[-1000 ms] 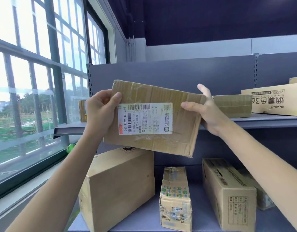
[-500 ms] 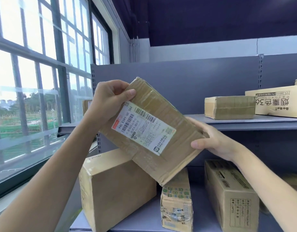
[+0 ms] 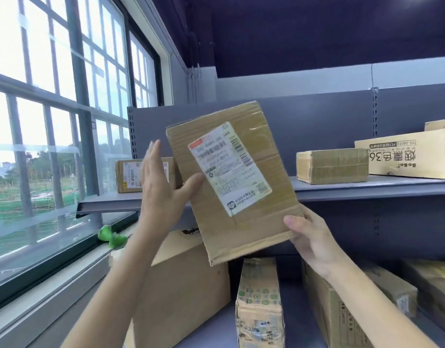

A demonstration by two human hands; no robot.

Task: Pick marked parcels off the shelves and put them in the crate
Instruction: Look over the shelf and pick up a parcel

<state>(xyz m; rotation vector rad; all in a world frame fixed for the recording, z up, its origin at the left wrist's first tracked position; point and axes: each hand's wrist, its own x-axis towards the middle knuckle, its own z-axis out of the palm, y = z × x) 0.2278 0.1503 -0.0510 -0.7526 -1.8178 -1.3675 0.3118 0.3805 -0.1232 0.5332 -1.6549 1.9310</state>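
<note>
Brown cardboard fills the middle of my head view: a flat parcel (image 3: 235, 182) held up in the air in front of the grey shelves (image 3: 367, 190), tilted so its long side runs from upper left to lower right. A white shipping label (image 3: 229, 169) with barcodes faces me; the print is too blurred for me to read.

The right hand (image 3: 314, 243) grips the parcel at its lower right corner, thumb on the front face, the other fingers curled behind where I cannot see them. The left hand (image 3: 163, 189) is at the parcel's left edge, fingers straight and close together pointing up, thumb stretched out and touching the front face near the label. I cannot tell whether the left palm touches the edge.

On the upper shelf, a small labelled box (image 3: 131, 175) stands behind the left hand, a taped box (image 3: 331, 165) sits to the right of the parcel, and a large printed carton (image 3: 412, 156) is just beside that. On the lower shelf I note a big plain box (image 3: 186, 292) under the parcel, a narrow box with green print (image 3: 259, 302) next to it, and a long box (image 3: 336, 312) partly hidden by the right forearm. A window (image 3: 53, 121) runs along the left, with a green object (image 3: 113, 238) on its sill.
</note>
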